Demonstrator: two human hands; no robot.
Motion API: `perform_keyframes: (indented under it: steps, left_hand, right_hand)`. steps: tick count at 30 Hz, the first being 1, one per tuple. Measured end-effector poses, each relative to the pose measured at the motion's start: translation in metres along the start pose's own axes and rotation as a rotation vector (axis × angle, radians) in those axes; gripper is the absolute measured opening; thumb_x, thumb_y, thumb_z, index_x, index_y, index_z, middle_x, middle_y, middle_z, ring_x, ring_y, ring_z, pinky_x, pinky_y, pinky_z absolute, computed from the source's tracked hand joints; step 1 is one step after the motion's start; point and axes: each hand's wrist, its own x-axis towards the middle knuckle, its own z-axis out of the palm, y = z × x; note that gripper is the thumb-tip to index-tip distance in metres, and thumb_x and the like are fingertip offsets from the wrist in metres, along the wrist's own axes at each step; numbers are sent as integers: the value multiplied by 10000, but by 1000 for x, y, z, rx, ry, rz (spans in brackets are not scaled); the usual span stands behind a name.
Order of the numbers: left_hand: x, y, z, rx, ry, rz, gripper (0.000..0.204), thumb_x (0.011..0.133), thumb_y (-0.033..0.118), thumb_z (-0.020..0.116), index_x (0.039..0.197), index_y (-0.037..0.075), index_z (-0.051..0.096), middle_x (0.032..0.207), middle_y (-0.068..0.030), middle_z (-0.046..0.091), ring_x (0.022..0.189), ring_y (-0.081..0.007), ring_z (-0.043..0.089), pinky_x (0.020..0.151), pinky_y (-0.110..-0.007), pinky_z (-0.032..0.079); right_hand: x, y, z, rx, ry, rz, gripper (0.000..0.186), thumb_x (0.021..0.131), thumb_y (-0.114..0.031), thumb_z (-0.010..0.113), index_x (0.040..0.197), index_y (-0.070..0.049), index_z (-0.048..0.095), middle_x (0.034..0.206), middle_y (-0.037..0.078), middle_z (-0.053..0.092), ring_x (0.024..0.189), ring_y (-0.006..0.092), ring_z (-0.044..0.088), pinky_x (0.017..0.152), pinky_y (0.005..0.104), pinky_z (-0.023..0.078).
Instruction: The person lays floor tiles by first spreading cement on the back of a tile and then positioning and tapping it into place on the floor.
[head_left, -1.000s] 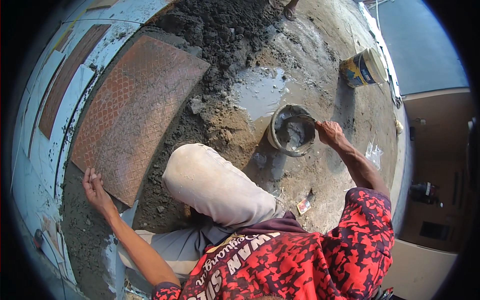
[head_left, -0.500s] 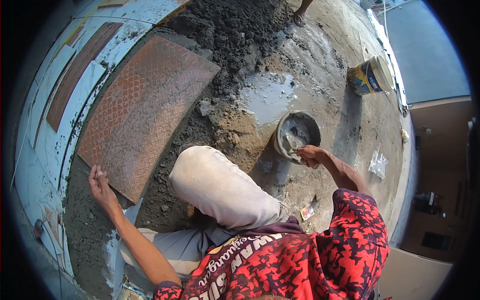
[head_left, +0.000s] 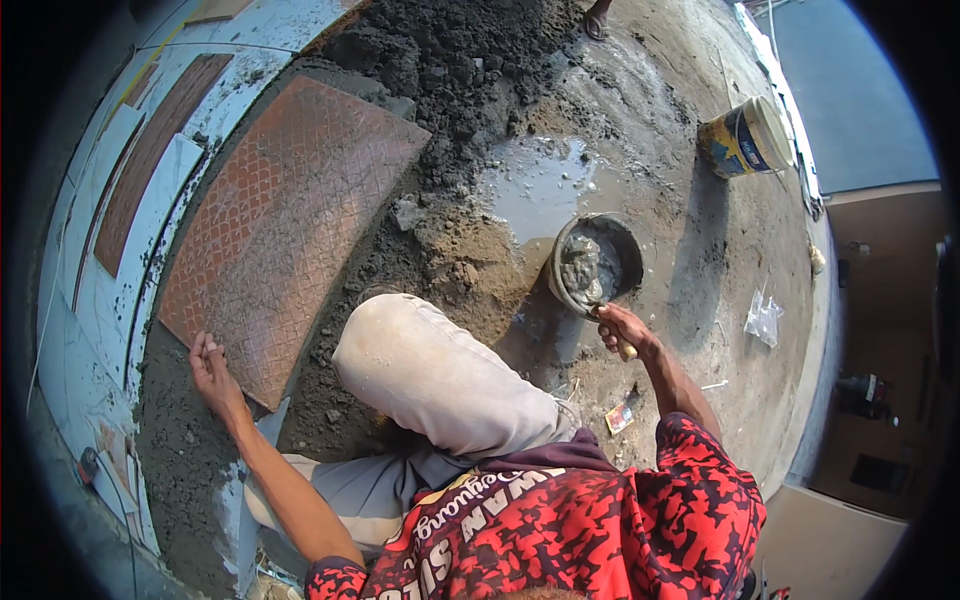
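My right hand (head_left: 625,332) grips a trowel by its pale wooden handle (head_left: 628,351). The trowel's blade reaches into a dark bucket (head_left: 637,258) and carries a lump of wet grey cement (head_left: 582,266) at the bucket's mouth. To the left, my left hand (head_left: 216,380) rests by the near corner of a large reddish-brown patterned tile (head_left: 290,220), fingers stretched out and the fingertips at its edge. The tile lies on a bed of grey mortar (head_left: 180,430), and its surface is smeared with cement.
Dark mortar (head_left: 430,70) is heaped beyond the tile, beside a grey puddle (head_left: 540,190). A yellow-and-blue pail (head_left: 735,143) lies tilted at the right, near a clear plastic bag (head_left: 763,320). Pale marbled tiles (head_left: 75,330) line the left. Another person's foot (head_left: 597,22) shows at the top.
My right hand has turned and drawn slightly down toward me, lifting a lump of cement on the trowel within the bucket. My left hand stays beside the tile's corner.
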Motion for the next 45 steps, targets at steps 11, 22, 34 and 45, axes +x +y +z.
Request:
perform_keyframes:
  steps: [11,22,34,45]
  left_hand:
    - [-1,14,-2,2,56,77,309,969,198,531,1226,27,554,1144,-96,623,1003,-167,590,880,-296,467]
    - [-11,23,-26,265,147,12,335,903,178,534,1203,32,560,1157,-197,599,1028,-345,603,887,-402,475]
    - [-6,-1,-37,333,169,17,364,868,83,473,1222,15,531,1220,-219,563,1150,-370,527,968,-432,424]
    - [-5,-2,-43,224,125,-93,398,869,69,452,1259,15,511,1211,-229,587,1143,-358,560,951,-400,444]
  right_hand:
    - [-56,9,36,-9,190,-191,197,912,-280,562,1008,-142,460,631,39,517,425,145,496,371,289,418]
    - [-43,-170,206,-560,-339,-347,269,916,-212,516,1148,-78,538,639,37,505,413,123,458,370,259,376]
    - [28,-274,443,-1065,-710,-439,373,904,-316,570,1177,-65,539,653,15,504,458,104,476,397,271,390]
    - [27,-249,471,-2063,-187,-1606,409,842,-192,575,1246,-178,511,868,167,633,737,382,649,621,473,523]
